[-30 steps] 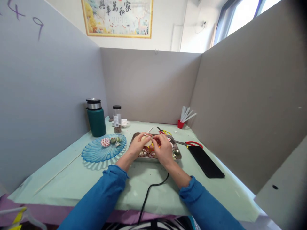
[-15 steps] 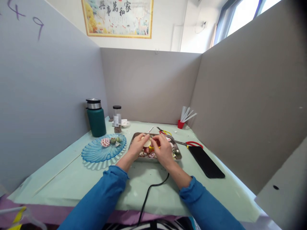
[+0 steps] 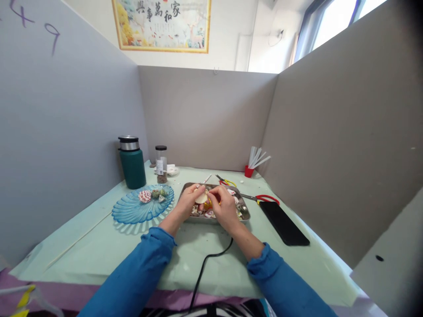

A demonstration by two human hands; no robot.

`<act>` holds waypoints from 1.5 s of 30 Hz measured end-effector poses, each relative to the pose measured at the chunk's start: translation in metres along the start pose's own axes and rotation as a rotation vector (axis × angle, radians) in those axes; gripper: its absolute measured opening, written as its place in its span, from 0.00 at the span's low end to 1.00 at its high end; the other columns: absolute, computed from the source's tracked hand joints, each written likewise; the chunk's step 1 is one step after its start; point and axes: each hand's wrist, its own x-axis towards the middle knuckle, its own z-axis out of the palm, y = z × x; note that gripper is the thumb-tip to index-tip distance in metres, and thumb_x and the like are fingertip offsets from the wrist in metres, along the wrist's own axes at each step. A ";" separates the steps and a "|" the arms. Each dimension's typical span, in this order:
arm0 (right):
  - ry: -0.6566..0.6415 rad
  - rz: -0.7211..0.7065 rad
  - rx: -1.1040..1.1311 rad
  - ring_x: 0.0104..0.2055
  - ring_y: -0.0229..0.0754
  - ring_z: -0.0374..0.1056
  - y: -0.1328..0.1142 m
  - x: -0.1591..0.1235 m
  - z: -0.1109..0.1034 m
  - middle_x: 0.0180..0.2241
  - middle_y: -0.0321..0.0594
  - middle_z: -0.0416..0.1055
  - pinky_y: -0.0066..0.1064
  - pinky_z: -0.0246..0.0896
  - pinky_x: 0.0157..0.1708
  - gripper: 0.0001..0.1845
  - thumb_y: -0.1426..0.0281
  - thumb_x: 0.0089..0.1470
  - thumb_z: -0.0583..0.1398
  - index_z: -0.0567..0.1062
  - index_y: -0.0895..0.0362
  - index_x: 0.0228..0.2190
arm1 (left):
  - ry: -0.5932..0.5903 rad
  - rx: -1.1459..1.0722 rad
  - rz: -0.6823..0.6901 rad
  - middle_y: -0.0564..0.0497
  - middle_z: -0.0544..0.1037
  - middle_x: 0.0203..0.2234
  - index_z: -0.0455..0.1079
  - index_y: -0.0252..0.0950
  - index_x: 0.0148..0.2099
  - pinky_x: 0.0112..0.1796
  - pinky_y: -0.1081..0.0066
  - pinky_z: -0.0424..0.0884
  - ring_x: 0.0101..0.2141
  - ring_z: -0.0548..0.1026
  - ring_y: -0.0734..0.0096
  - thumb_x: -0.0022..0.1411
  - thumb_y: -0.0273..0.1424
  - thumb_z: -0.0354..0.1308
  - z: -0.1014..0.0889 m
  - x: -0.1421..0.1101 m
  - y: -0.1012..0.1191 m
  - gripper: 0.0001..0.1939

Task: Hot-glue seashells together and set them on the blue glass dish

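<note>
Both my hands hover over a metal tray [image 3: 246,216] filled with several small seashells. My left hand [image 3: 187,203] is closed around a pale cream shell [image 3: 201,197], held just above the tray. My right hand [image 3: 224,207] is pinched beside that shell, its fingertips meeting it; what it pinches is too small to make out. Something yellow-orange [image 3: 208,204] shows between the two hands. A black cord [image 3: 205,264] runs from under my right wrist toward me.
A blue glass plate [image 3: 132,211] with a few shells lies left of the tray. Behind it stand a green flask [image 3: 132,162] and a small jar [image 3: 161,164]. Red-handled scissors [image 3: 264,198], a black phone [image 3: 284,223] and a red cup [image 3: 249,171] of white sticks sit to the right. Grey partitions enclose the table.
Both hands have shifted slightly left and closer together over the tray, still holding the cream shell. Nothing else has moved.
</note>
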 end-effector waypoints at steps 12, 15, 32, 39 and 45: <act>0.003 0.074 -0.017 0.33 0.39 0.68 0.010 0.006 -0.005 0.34 0.40 0.72 0.30 0.62 0.35 0.08 0.68 0.58 0.54 0.71 0.57 0.37 | 0.156 -0.011 0.008 0.54 0.75 0.21 0.63 0.34 0.33 0.15 0.77 0.63 0.13 0.67 0.80 0.55 0.46 0.58 -0.001 0.006 -0.002 0.19; -0.104 0.068 -0.248 0.33 0.41 0.68 0.021 0.011 -0.016 0.32 0.40 0.72 0.31 0.61 0.34 0.08 0.65 0.55 0.58 0.73 0.56 0.33 | 0.247 -0.025 0.016 0.53 0.75 0.23 0.62 0.34 0.34 0.15 0.77 0.62 0.13 0.67 0.79 0.54 0.46 0.57 -0.005 0.009 -0.002 0.19; -0.204 0.388 -0.065 0.30 0.41 0.66 0.039 0.022 -0.031 0.27 0.38 0.71 0.29 0.56 0.28 0.12 0.61 0.53 0.57 0.75 0.56 0.32 | 0.427 0.021 -0.024 0.54 0.73 0.18 0.65 0.33 0.34 0.15 0.78 0.63 0.14 0.67 0.79 0.50 0.39 0.61 -0.019 0.013 -0.004 0.15; 0.006 0.829 0.945 0.20 0.30 0.57 0.024 0.027 -0.026 0.23 0.29 0.62 0.22 0.58 0.19 0.21 0.55 0.40 0.67 0.68 0.56 0.29 | 0.350 0.074 -0.116 0.53 0.75 0.23 0.66 0.32 0.34 0.13 0.80 0.61 0.14 0.68 0.80 0.50 0.33 0.62 -0.017 0.012 -0.008 0.11; -0.123 0.814 0.875 0.16 0.29 0.52 0.026 0.021 -0.022 0.16 0.25 0.56 0.21 0.50 0.15 0.20 0.57 0.42 0.67 0.70 0.57 0.31 | 0.380 0.073 -0.127 0.52 0.75 0.21 0.69 0.31 0.31 0.15 0.80 0.62 0.15 0.69 0.79 0.50 0.32 0.61 -0.017 0.012 -0.007 0.09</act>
